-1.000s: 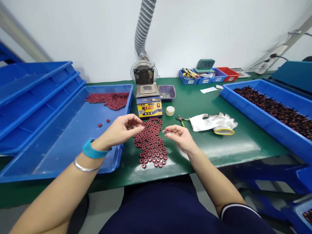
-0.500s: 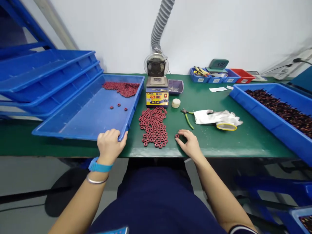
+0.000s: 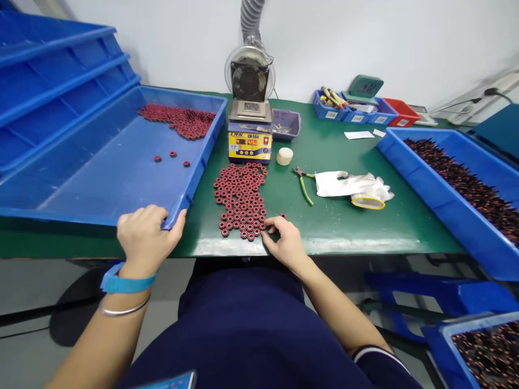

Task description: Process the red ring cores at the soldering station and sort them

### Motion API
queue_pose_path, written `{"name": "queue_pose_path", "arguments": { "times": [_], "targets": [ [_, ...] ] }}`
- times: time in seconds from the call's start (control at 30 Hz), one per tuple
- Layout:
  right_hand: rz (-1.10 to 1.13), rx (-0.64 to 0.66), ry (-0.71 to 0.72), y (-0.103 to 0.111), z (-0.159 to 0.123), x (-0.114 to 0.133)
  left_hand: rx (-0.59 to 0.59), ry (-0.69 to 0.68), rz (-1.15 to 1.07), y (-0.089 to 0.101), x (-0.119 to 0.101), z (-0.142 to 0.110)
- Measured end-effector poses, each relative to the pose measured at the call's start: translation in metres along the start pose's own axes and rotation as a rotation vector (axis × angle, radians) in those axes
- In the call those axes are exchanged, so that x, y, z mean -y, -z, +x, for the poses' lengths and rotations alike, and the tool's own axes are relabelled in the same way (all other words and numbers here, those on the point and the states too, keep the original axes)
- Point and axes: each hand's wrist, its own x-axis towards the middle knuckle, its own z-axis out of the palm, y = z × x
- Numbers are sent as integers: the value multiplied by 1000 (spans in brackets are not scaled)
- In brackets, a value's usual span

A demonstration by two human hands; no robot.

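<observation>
The right hand (image 3: pixel 287 243) is now moving from the lone ring (image 3: pixel 283 215), left at its twelve o'clock, to the ring pile (image 3: pixel 240 197) at ten, thumb and finger slightly parted, any hold being unclear, so that ring is seemingly being set apart, while the left hand (image 3: pixel 145 237) is gripping the blue tray (image 3: pixel 121 175) at its four-o'clock corner.

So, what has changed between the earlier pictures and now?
The left hand moved from the ring pile to grip the near corner of the blue tray. The right hand let go of a red ring, now lying apart, and moved left to the pile's edge. A third loose ring is in the tray. Diagonal cutters and white gloves stayed.
</observation>
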Motion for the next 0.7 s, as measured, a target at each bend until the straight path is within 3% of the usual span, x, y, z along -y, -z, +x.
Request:
{"name": "queue_pose_path", "arguments": {
  "times": [0.23, 0.33, 0.43, 0.47, 0.5, 0.6, 0.63, 0.7],
  "targets": [
    [142, -24, -148, 2, 6, 7, -26, -1, -57, -2, 6, 0],
    [457, -68, -290, 7, 4, 14, -176, -7, -177, 2, -5, -4],
    [794, -4, -429, 14, 1, 24, -343, -23, -454, 10, -38, -9],
    [871, 30, -445, 16, 0, 27, -278, -2, -592, 13, -52, -10],
    [930, 56, -444, 18, -1, 30, -114, 41, -754, 16, -66, -10],
    [999, 100, -397, 23, -4, 38, 548, 233, -1091, 20, -104, -3],
    [999, 116, -375, 25, -5, 40, 699, 284, -1146, 20, -113, 0],
    [992, 156, -337, 27, -7, 41, 845, 325, -1207, 18, -124, 6]
  ]
}}
